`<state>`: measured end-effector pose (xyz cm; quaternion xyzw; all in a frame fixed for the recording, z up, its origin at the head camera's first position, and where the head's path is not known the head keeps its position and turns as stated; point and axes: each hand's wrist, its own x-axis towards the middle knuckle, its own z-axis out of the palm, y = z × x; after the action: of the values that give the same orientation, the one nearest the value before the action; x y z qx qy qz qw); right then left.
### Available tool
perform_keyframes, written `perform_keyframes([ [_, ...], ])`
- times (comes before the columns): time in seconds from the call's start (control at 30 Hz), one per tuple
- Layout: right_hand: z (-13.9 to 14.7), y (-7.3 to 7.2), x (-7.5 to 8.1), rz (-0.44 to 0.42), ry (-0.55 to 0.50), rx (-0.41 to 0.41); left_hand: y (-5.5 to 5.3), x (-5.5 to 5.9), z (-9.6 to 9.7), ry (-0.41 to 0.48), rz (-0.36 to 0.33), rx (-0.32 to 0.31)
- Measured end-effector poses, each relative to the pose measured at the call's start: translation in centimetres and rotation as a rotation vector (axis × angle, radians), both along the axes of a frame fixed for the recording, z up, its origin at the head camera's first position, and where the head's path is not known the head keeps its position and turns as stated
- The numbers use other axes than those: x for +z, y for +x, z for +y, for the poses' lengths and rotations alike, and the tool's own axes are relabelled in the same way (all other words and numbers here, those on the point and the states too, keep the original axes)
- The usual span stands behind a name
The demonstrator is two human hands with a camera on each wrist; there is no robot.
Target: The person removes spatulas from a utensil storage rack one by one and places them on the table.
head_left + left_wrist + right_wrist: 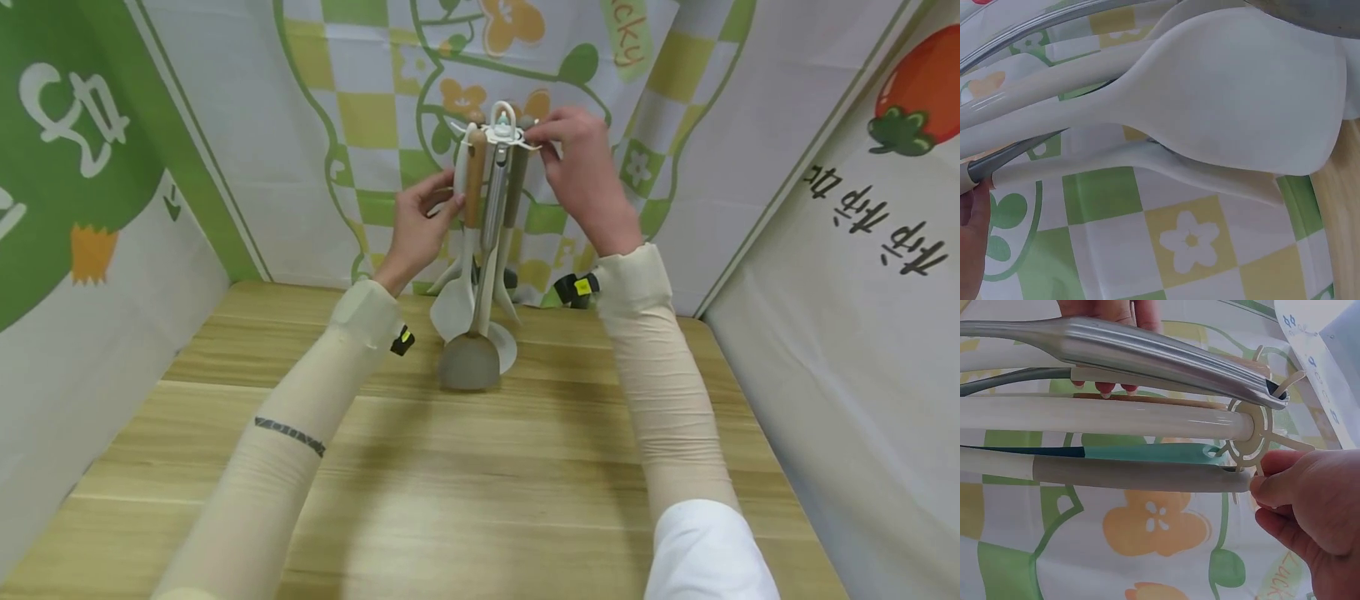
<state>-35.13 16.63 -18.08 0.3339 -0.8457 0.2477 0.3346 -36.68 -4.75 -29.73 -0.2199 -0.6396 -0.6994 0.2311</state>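
A white rotating utensil rack (504, 133) with a loop on top holds several kitchen utensils by their handle ends. My left hand (423, 217) grips a pale utensil handle (462, 167) on the rack's left side; its fingertips show behind the steel handle (1166, 356) in the right wrist view. With thumb and forefinger, my right hand (585, 167) pinches a rack hook at the end of a grey handle (1141, 474). A broad white turner (1241, 87) hangs nearest the left wrist camera. In front, a grey-brown turner head (469, 362) hangs low.
Beneath the utensils spreads a wood-grain table (442, 483). Right behind them hangs a green-and-yellow checked cloth (367, 125). Printed panels stand at the left (67, 167) and right (840, 275). A teal handle (1154, 453) hangs beside the grey one.
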Motion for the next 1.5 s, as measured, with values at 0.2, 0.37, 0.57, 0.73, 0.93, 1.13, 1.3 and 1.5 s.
perform_keyframes([
  [0.2,-0.1,0.1,0.5,-0.016,0.038,-0.013,0.3,0.2,0.0,0.007,0.004,0.017],
  [0.37,-0.4,0.1,0.8,-0.05,0.056,-0.027,0.6,0.3,-0.1,0.008,0.008,0.048],
  [0.57,-0.7,-0.2,0.5,-0.038,0.044,-0.03,1.0,0.1,0.1,0.041,0.008,0.063],
  [0.73,-0.7,-0.6,0.0,-0.009,0.007,-0.017,1.1,0.2,0.2,0.08,0.013,0.087],
  [0.93,-0.6,-0.5,-0.3,-0.001,-0.007,-0.012,1.1,0.4,0.2,0.091,0.009,0.125],
  [1.13,-0.4,-0.3,-0.4,-0.009,-0.015,-0.016,1.3,0.7,0.3,0.111,0.014,0.148],
  [1.3,-0.2,-0.4,-0.5,0.01,-0.021,-0.009,1.6,0.8,0.3,0.12,0.037,0.163],
  [1.5,-0.1,-0.3,-0.4,0.009,-0.026,-0.011,1.6,0.5,0.2,0.106,0.082,0.173],
])
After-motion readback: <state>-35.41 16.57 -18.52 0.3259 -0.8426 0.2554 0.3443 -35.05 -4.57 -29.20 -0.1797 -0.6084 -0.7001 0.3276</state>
